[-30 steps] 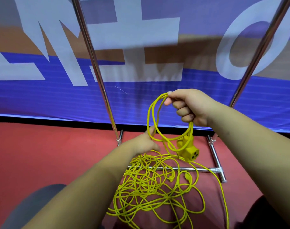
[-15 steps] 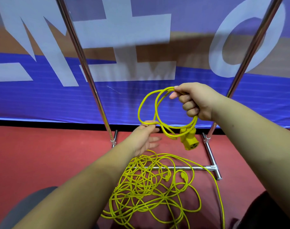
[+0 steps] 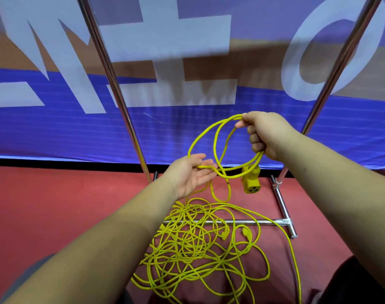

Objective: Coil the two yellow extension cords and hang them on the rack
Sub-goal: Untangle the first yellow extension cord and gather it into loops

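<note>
Two hands work one yellow cord [image 3: 233,176] in the head view. The right hand [image 3: 268,134] grips several loops, fingers curled round them; a socket end [image 3: 250,181] hangs below the loops. The left hand [image 3: 191,174] lies palm up, fingers straight and close together, one strand resting across them. The cord pile [image 3: 198,244] lies tangled on the red floor [image 3: 55,216] near its far edge, across the base bar of the rack [image 3: 266,222].
</note>
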A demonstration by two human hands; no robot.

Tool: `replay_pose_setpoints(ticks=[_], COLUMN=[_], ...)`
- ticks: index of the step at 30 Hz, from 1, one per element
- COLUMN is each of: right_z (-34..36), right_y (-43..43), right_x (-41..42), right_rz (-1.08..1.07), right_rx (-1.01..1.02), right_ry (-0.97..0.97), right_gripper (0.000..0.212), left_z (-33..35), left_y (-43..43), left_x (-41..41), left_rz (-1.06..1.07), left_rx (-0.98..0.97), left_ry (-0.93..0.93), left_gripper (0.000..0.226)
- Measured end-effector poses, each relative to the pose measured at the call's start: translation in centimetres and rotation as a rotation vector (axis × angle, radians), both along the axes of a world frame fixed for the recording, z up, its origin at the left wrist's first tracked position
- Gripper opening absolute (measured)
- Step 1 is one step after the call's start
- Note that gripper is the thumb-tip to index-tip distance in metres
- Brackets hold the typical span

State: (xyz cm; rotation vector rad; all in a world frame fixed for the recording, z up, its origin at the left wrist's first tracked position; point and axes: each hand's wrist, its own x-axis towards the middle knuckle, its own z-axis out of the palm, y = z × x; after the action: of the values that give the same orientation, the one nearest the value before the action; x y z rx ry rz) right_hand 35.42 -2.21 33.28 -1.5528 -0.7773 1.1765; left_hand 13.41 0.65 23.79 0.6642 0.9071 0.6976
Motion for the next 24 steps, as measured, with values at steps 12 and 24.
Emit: replay_pose_setpoints(ticks=[12,24], right_z=[1.4,1.4], right_y=[-0.8,-1.6], right_x=[-1.7,-1.4], right_rz=[0.143,0.444], right_rx=[0.059,-0.24], right_ry=[0.201,-0.237], right_gripper=[0.032,0.037], left_z=[-0.1,-2.2], left_y=[-1.3,2.5], left_x=[0.4,-3.2], left_rz=[-0.172,-0.139], left_rx=[0.212,0.966], left_ry=[0.179,1.244], left_gripper=[0.038,0.009])
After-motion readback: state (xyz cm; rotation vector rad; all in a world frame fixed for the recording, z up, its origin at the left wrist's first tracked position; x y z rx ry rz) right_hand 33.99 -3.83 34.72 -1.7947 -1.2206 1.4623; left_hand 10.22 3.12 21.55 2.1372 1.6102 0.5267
